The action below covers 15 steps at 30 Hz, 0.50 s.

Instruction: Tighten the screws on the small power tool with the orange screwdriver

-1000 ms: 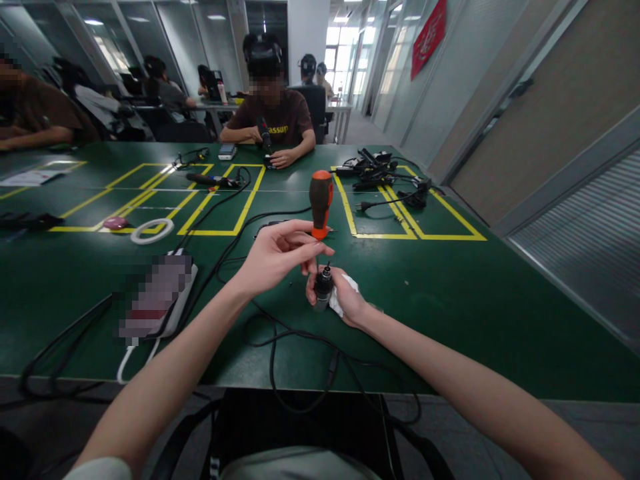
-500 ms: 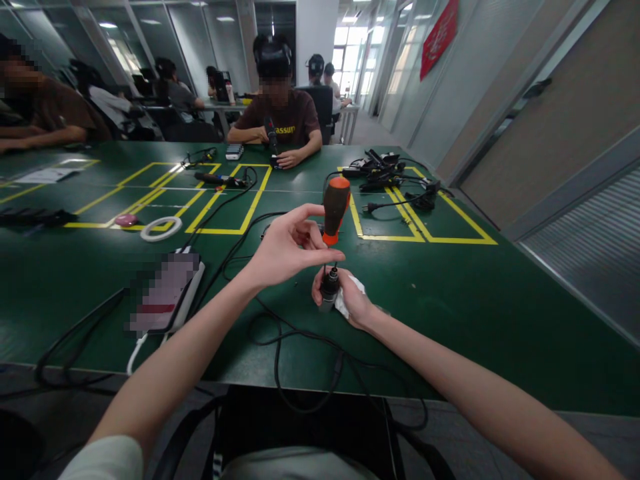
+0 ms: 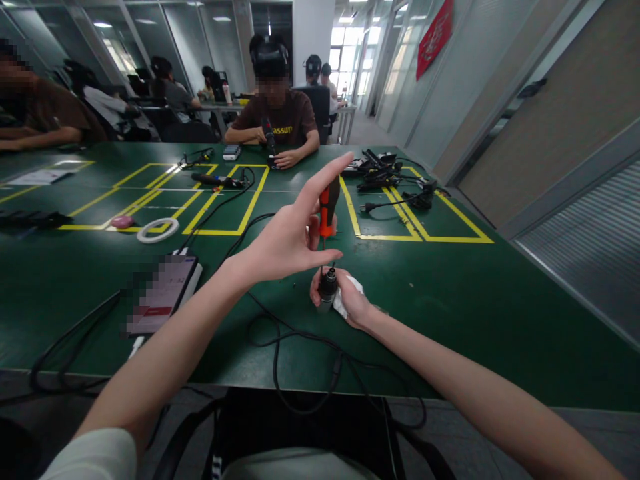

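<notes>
While the right hand (image 3: 345,300) grips a small black cylindrical part (image 3: 327,288) and a white cloth (image 3: 345,298) on the green desk (image 3: 450,293), the left hand (image 3: 290,237) pinches an orange-handled screwdriver (image 3: 327,203) upright just above it, forefinger outstretched, tip meeting the part.

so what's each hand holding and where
Left hand pinches the screwdriver low on its orange handle; right hand wraps the small dark cylinder around its body.

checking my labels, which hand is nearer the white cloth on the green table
Right. The right hand lies against the white cloth while gripping a small dark cylinder. The left hand is above and to its left, on the orange screwdriver.
</notes>
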### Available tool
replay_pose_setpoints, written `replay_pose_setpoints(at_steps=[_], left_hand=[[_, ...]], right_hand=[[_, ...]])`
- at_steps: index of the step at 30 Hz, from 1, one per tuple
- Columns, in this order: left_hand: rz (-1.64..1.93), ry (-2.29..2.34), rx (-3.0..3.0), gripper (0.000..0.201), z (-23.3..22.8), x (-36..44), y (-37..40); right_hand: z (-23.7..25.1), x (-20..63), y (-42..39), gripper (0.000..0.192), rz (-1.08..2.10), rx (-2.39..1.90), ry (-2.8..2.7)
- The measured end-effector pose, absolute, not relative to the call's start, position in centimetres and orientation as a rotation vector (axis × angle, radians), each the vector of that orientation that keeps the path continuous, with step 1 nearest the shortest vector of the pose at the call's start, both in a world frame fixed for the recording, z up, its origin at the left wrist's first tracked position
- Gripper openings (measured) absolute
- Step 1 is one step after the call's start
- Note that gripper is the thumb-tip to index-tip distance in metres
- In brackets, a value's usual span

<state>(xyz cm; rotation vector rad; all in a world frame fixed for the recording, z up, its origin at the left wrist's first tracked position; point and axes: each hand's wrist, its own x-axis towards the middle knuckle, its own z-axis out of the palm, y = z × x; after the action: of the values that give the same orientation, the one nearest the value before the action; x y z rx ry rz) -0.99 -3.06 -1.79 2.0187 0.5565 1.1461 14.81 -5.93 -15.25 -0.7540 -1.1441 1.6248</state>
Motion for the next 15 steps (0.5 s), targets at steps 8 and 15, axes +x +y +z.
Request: replay_pose_setpoints(at_steps=[8, 15], left_hand=[[1.339, 0.550, 2.129, 0.039, -0.3, -1.1, -3.2], [1.406, 0.458, 2.584, 0.014, 2.0, -1.1, -2.5]], right_hand=[[-15.2, 14.9, -6.0, 0.041, 1.629, -0.738, -1.132], [-15.4, 14.9, -6.0, 0.040, 1.637, -0.711, -1.118]])
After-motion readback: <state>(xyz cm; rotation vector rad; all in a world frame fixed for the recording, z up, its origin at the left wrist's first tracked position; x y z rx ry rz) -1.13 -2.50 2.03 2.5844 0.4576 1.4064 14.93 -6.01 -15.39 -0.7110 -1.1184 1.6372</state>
